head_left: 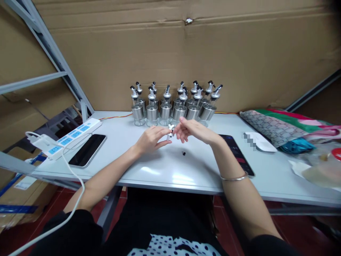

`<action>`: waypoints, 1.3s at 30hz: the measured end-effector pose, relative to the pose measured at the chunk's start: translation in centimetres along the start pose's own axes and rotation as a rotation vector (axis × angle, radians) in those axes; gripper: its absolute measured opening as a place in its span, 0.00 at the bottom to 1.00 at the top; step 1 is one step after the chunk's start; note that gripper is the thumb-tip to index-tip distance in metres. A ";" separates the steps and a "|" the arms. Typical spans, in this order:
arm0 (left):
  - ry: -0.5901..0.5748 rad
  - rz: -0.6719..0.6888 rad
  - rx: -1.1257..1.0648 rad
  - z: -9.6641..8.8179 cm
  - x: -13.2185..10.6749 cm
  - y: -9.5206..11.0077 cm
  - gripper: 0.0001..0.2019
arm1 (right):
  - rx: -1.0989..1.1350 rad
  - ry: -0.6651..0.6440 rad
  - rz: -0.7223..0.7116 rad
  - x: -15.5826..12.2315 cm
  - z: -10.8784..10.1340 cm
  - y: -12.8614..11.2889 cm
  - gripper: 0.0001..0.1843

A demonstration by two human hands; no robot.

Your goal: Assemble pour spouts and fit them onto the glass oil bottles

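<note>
My left hand (153, 138) pinches a small white and silver piece with dark spots (169, 134) between thumb and fingers, just above the table. It looks like a bottle pourer part, though it is too small to be certain. Right beside it is my right hand (193, 131), thumb raised and fingers loosely bent apart. Its fingertips come close to the piece; whether they touch it I cannot tell. A tiny black part (183, 153) lies on the white table below my hands. Behind them stand several glass bottles with steel sleeves (165, 111) and silver-and-black pourer tops.
On the left are a white power strip (76, 135), a plugged-in charger with its cable, and a phone (87, 150). A second phone (237, 153) lies partly under my right forearm. Farther right are a white flat object (261, 142) and plastic bags (290, 129). Cardboard (213, 53) walls the back.
</note>
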State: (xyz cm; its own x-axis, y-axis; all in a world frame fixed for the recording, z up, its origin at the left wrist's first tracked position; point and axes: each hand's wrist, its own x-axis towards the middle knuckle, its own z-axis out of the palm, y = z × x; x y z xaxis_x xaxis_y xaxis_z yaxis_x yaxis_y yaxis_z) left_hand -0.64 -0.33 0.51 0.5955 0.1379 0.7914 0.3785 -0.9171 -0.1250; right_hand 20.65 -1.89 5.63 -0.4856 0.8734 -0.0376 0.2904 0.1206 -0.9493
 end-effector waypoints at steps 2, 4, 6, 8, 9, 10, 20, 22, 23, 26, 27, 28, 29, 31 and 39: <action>0.018 -0.002 0.003 0.2 0.0 0.1 0.15 | -0.215 -0.156 0.141 -0.3 -0.8 0.4 0.26; 0.047 0.008 -0.013 0.3 0.0 0.3 0.15 | -0.371 -0.298 0.271 -0.4 -1.2 1.0 0.20; 0.063 0.016 -0.030 0.5 0.0 0.4 0.15 | -0.423 -0.381 0.361 -0.2 -1.2 1.6 0.18; 0.061 0.014 -0.039 0.6 0.0 0.5 0.15 | -0.424 -0.389 0.419 0.1 -1.1 2.2 0.15; 0.057 0.012 -0.041 0.7 0.0 0.5 0.15 | -0.425 -0.378 0.438 0.2 -1.1 2.5 0.13; 0.052 0.010 -0.043 0.7 0.0 0.5 0.15 | -0.427 -0.359 0.451 0.4 -1.0 2.6 0.11; 0.017 0.001 -0.060 0.7 0.0 0.7 0.15 | -0.496 -0.309 0.227 1.2 0.9 2.9 0.02; 0.022 -0.009 -0.066 0.7 -0.1 0.6 0.15 | -0.541 -0.266 0.156 1.4 1.4 2.9 0.02; 0.022 -0.015 -0.069 0.7 -0.1 0.6 0.14 | -0.574 -0.207 0.116 1.4 1.4 2.9 0.04; 0.004 -0.036 -0.073 0.6 0.0 0.7 0.13 | -0.615 0.078 0.022 1.4 0.9 2.7 0.06; -0.004 -0.040 -0.074 0.5 0.0 0.7 0.13 | -0.577 0.153 0.012 1.4 0.6 2.7 0.05; -0.012 -0.041 -0.076 0.5 0.0 0.8 0.13 | -0.514 0.198 0.008 1.4 0.3 2.5 0.05; -0.021 -0.043 -0.077 0.4 0.0 0.8 0.13 | -0.438 0.219 -0.003 1.3 0.1 2.4 0.04; -0.033 -0.043 -0.076 0.4 0.1 0.8 0.13 | -0.282 0.225 -0.071 1.3 -0.2 2.1 0.04; -0.003 -0.041 -0.051 0.8 -0.2 0.6 0.14 | 0.411 0.156 -0.222 1.2 1.3 0.8 0.21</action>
State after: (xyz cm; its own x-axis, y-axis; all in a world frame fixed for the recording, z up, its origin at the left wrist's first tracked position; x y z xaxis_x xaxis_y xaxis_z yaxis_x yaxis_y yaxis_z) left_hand 0.00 -0.57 -0.22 0.5824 0.1768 0.7935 0.3658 -0.9287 -0.0615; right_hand 19.25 -1.40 4.38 -0.3609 0.9116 0.1965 -0.1707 0.1426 -0.9749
